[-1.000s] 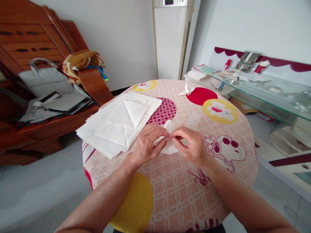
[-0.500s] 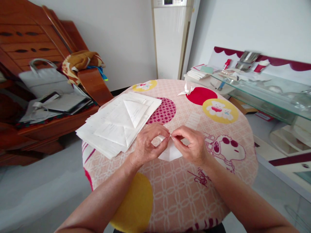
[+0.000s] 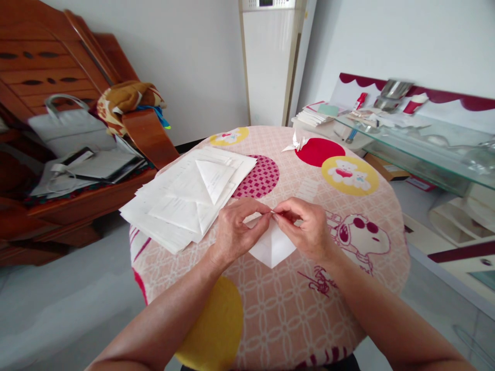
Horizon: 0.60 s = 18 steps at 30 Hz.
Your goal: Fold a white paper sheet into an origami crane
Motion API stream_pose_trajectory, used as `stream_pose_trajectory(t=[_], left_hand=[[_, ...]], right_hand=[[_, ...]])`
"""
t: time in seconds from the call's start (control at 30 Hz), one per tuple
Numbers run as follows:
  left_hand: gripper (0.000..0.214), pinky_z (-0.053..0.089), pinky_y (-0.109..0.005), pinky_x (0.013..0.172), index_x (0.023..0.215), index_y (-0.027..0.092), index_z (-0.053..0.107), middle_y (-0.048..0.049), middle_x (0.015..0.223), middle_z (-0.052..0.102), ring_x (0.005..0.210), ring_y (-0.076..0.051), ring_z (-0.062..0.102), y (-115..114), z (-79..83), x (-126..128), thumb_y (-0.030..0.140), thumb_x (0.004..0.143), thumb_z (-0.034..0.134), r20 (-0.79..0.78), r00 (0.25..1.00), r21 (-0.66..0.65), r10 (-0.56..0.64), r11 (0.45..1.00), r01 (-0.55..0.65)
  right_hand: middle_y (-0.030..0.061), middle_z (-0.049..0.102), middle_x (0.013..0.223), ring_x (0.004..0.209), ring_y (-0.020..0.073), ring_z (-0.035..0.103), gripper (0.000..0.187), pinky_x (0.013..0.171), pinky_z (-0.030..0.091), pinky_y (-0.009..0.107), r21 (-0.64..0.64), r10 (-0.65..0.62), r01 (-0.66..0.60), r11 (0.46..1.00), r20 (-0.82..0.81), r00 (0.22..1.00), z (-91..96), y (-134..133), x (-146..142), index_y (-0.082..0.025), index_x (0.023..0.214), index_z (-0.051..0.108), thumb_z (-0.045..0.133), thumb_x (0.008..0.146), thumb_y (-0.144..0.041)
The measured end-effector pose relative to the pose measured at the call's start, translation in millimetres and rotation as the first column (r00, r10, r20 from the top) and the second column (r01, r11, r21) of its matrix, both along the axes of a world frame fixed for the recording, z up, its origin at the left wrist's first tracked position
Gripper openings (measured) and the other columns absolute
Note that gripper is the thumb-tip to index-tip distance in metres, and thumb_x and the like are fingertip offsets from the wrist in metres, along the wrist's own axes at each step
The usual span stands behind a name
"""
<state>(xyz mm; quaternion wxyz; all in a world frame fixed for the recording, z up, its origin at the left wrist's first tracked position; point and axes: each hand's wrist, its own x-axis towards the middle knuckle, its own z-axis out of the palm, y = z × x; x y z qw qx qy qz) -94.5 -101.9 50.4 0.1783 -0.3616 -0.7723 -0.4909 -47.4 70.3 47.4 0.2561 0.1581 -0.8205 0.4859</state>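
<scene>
Between my hands is a folded white sheet of paper (image 3: 271,251), its lower part coming to a point toward me with a crease down the middle. My left hand (image 3: 244,226) pinches its upper edge between thumb and forefinger. Right beside it, my right hand (image 3: 303,225) pinches the same edge, the fingertips of both hands nearly touching. The fingers hide most of the upper part of the sheet. To the left lies a stack of white papers (image 3: 174,216), with a folded paper triangle (image 3: 215,179) on top.
A white folded paper crane (image 3: 296,142) stands at the far side of the round table with its patterned cloth (image 3: 278,319). At right is a glass shelf (image 3: 429,139) with assorted items; at left a wooden bench (image 3: 143,136) holds a grey bag (image 3: 67,126).
The sheet's lower part has tilted into fuller view, its point now reaching farther toward me. Both hands keep their pinch, with only a slight shift of the fingers.
</scene>
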Motion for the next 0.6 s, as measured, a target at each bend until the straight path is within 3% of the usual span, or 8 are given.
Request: stream_pose_trajectory(t=[0.13,0.27,0.37,0.43,0.5,0.6], left_hand=[[0.011,0.047,-0.023,0.055,0.073,0.017,0.07,0.0,0.066,0.068,0.057,-0.012,0.06,2.7,-3.3,-6.9,0.023,0.082,0.068,0.312,0.947,0.115,-0.08,0.992,0.046],[0.018,0.039,-0.019,0.045,0.075,0.014,0.068,0.0008,0.063,0.065,0.048,-0.009,0.053,6.7,-14.2,-18.3,0.032,0.078,0.07,0.649,0.73,0.221,-0.216,0.971,0.09],[0.02,0.038,-0.018,0.045,0.077,0.014,0.067,0.0014,0.064,0.064,0.048,-0.007,0.052,11.8,-24.4,-25.6,0.033,0.075,0.072,0.773,0.601,0.199,-0.205,0.977,0.076],[0.019,0.04,-0.018,0.047,0.082,0.013,0.067,0.0012,0.065,0.064,0.049,-0.008,0.053,15.3,-32.2,-31.0,0.031,0.074,0.071,0.818,0.539,0.184,-0.2,0.979,0.084],[0.021,0.041,-0.018,0.049,0.091,0.013,0.067,0.0003,0.068,0.066,0.051,-0.008,0.055,17.7,-41.0,-37.8,0.026,0.075,0.069,0.833,0.516,0.172,-0.199,0.98,0.101],[0.031,0.045,-0.019,0.055,0.104,0.013,0.066,-0.002,0.078,0.069,0.062,-0.01,0.061,18.0,-53.9,-48.7,0.016,0.073,0.067,0.789,0.587,0.101,-0.182,0.981,0.168]], right_hand=[[0.0006,0.068,0.069,0.057,0.0107,0.057,0.007,0.048,0.041,0.021,-0.149,0.132,-0.095,0.984,0.261,0.956,1.2,9.2,-4.4,-0.017,0.081,0.07,0.067,0.083,-0.023],[-0.0032,0.058,0.054,0.045,0.0068,0.047,0.017,0.04,0.031,0.018,-0.219,0.256,-0.16,0.963,0.536,0.805,0.4,21.4,-10.5,-0.014,0.072,0.069,0.068,0.08,-0.029],[-0.005,0.053,0.05,0.039,0.0062,0.042,0.019,0.035,0.027,0.018,-0.252,0.249,-0.1,0.963,0.682,0.687,-3.3,26.2,-15.0,-0.014,0.073,0.068,0.069,0.077,-0.033],[-0.0043,0.056,0.052,0.04,0.0073,0.044,0.019,0.034,0.028,0.019,-0.248,0.208,-0.032,0.968,0.729,0.652,-8.5,27.7,-19.6,-0.015,0.075,0.068,0.069,0.075,-0.034],[-0.0033,0.059,0.056,0.042,0.0078,0.046,0.016,0.036,0.03,0.019,-0.212,0.152,0.016,0.977,0.747,0.648,-16.3,29.3,-26.3,-0.015,0.077,0.068,0.07,0.073,-0.031],[-0.0015,0.063,0.059,0.048,0.0082,0.05,0.008,0.043,0.033,0.02,-0.123,0.071,0.029,0.992,0.728,0.682,-30.2,32.4,-37.6,-0.014,0.075,0.068,0.07,0.071,-0.02]])
